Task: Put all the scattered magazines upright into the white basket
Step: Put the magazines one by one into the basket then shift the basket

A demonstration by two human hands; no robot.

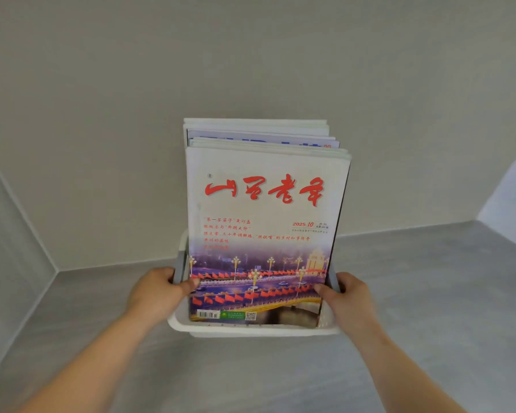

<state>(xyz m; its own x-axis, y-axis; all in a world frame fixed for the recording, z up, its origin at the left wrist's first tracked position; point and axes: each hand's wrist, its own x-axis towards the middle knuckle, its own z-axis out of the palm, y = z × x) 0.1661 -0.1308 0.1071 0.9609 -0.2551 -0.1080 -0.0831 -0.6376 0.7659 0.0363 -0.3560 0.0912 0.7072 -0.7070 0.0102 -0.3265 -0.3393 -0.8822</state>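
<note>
- The magazines (259, 135) stand much taller than the low white basket (251, 331), so a jolt or tilt could, I judge, tip the stack forward over the rim.
- The left hand (157, 290) and right hand (350, 296) each grasp one side of the basket, thumbs pressed on the front magazine (265, 210) (a useful brace).
- The basket sits on the grey counter (429, 293) near the wall. The front cover is white, with red lettering above a street lined with red flags.

Several magazines (259, 135) stand upright, packed front to back, in a white basket (251, 330) on a grey counter (429, 293) close to the wall (102, 144). The front magazine (265, 204) faces outward, its pale cover carrying red calligraphy above a dusk street scene lined with red flags.
</note>
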